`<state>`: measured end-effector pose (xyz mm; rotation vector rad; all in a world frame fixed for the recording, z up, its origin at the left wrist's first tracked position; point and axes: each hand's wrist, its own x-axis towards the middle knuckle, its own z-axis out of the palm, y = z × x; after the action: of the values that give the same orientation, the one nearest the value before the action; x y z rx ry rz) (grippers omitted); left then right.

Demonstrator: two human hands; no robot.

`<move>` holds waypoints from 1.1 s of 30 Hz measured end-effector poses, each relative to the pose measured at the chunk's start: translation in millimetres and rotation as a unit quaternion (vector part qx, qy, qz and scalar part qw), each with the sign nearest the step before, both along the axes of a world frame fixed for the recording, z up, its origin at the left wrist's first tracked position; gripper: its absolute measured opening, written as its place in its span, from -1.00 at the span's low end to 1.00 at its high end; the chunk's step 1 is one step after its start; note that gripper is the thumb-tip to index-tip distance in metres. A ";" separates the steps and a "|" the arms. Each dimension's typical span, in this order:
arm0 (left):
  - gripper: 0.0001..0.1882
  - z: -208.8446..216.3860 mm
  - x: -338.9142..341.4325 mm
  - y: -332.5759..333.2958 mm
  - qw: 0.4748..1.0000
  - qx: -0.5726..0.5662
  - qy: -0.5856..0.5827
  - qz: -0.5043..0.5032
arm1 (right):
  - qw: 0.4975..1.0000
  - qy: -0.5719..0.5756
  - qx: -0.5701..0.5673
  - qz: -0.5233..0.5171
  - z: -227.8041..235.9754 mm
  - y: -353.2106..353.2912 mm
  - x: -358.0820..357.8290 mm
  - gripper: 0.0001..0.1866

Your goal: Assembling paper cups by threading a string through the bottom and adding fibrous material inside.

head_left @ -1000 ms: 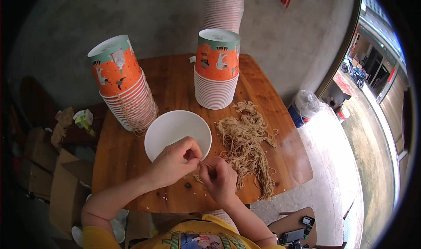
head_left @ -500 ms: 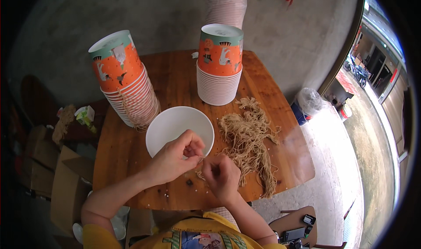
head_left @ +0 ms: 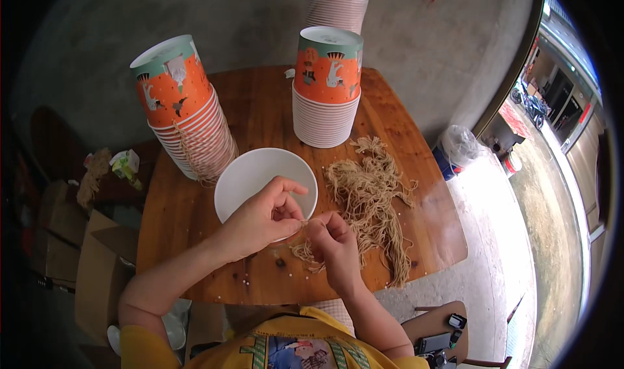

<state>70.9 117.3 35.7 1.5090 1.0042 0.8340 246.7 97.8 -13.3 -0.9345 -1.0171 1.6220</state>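
Observation:
My left hand (head_left: 265, 214) is in front of a white paper tub (head_left: 244, 174), its thumb and index finger pinched together and the other fingers curled. My right hand (head_left: 333, 242) meets it fingertip to fingertip, also pinching. A thin tan strand of twine shows faintly between the fingertips; most of it is hidden. The tub stands mouth up, with a plain white inside. Right of it lies a loose, tangled heap of tan twine (head_left: 370, 200). Some strands trail beside my right hand.
Two stacks of upside-down orange and green paper tubs, a left stack (head_left: 172, 93) wound with twine and a right stack (head_left: 328, 76), stand farther back. Small white bits dot the wooden table (head_left: 435, 239). A cardboard box (head_left: 104, 271) is at lower left, a lined bin (head_left: 455, 151) at right.
Both hands have risen slightly in view, fingertips still together. My left index finger has straightened somewhat over the tub. The whole scene has shifted a little upward.

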 end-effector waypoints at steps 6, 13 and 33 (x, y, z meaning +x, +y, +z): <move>-0.55 4.2 1.4 0.2 0.999 -0.032 0.008 0.003 | 1.000 0.005 0.011 -0.023 -3.3 2.9 -1.7 -0.85; -0.56 -4.5 4.3 -1.2 0.996 0.069 0.054 0.006 | 0.938 -0.209 0.226 -0.156 -18.6 0.1 -5.3 -0.80; -0.56 -1.4 4.9 -1.5 0.994 0.074 0.084 0.016 | 0.779 -0.390 0.450 -0.196 -12.6 3.7 -0.6 -0.75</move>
<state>75.8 115.9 34.3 1.7162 1.1123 0.8301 246.1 101.4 -25.9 -1.0150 -1.7727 0.2083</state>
